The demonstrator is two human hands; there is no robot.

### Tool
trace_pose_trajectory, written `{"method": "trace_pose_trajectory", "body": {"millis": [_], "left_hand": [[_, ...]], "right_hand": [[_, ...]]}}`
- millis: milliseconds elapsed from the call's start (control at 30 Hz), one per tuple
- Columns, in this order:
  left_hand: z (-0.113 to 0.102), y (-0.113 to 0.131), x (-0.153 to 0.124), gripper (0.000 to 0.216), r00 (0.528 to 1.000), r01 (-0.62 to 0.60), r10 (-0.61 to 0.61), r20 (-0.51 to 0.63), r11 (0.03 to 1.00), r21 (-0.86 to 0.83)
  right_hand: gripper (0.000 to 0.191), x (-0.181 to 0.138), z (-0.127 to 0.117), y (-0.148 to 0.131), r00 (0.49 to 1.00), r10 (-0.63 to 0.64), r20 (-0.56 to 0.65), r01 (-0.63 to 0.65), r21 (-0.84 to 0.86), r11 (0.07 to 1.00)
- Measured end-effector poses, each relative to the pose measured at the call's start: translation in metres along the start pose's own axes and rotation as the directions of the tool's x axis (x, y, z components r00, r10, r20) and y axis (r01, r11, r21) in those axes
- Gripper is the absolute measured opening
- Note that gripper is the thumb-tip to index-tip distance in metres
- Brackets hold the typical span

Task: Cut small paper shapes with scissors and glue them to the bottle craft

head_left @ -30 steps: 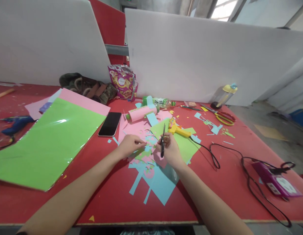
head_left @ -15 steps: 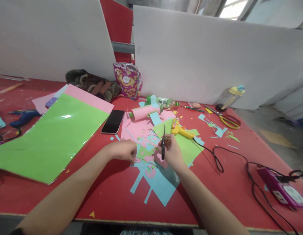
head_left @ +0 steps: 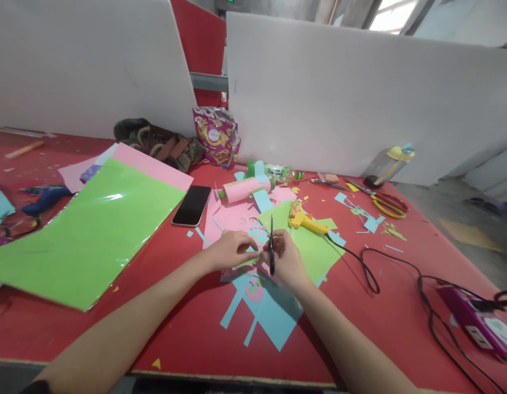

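My right hand (head_left: 288, 257) is closed around a small pair of scissors (head_left: 272, 257), black-handled and pointing upward away from me. My left hand (head_left: 234, 249) is curled beside it, thumb and fingertips brought together close to the right fingertips. Whatever the left fingers pinch is too small to make out. Beneath both hands lie pink, green and blue paper scraps (head_left: 254, 290), on top of a blue paper sheet (head_left: 280, 323). A green paper sheet (head_left: 319, 251) lies to the right of my right hand, with a yellow glue gun (head_left: 308, 221) on it.
Left of my hands are a phone (head_left: 191, 206) and a large green sheet (head_left: 93, 230) in glossy film. Behind stand a pink-wrapped roll (head_left: 240, 190), a plastic bottle (head_left: 278, 173) and a snack bag (head_left: 217, 137). Right are larger scissors (head_left: 386, 203), a cable and a purple power strip (head_left: 478, 320).
My left hand has moved right and slightly up from the scraps' left edge to meet my right fingertips. The right hand keeps the scissors nearly in place. The view has shifted slightly.
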State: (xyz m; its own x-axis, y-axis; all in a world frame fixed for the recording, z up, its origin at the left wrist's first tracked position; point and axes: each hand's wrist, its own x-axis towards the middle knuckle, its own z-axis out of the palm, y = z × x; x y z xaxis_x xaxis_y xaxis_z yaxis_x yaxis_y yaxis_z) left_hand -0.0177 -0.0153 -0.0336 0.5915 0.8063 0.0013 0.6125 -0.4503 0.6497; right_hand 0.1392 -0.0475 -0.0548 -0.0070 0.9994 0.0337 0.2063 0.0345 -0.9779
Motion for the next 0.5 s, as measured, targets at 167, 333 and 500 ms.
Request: {"method": "trace_pose_trajectory", "body": {"millis": [167, 333, 500], "left_hand": [[0.013, 0.000, 0.000, 0.020, 0.998, -0.056, 0.055, -0.025, 0.997, -0.046], [0.012, -0.001, -0.002, 0.022, 0.997, -0.036, 0.029, -0.073, 0.995, -0.088], [0.016, 0.000, -0.002, 0.019, 0.989, 0.011, -0.029, -0.143, 0.992, -0.129]], "right_hand": [[0.033, -0.003, 0.003, 0.002, 1.000, -0.004, 0.021, 0.003, 0.030, 1.000], [0.034, 0.000, 0.005, 0.005, 1.000, -0.016, -0.018, 0.016, 0.020, 1.000], [0.035, 0.000, 0.005, 0.005, 1.000, -0.029, -0.007, 0.029, 0.014, 0.999]]}}
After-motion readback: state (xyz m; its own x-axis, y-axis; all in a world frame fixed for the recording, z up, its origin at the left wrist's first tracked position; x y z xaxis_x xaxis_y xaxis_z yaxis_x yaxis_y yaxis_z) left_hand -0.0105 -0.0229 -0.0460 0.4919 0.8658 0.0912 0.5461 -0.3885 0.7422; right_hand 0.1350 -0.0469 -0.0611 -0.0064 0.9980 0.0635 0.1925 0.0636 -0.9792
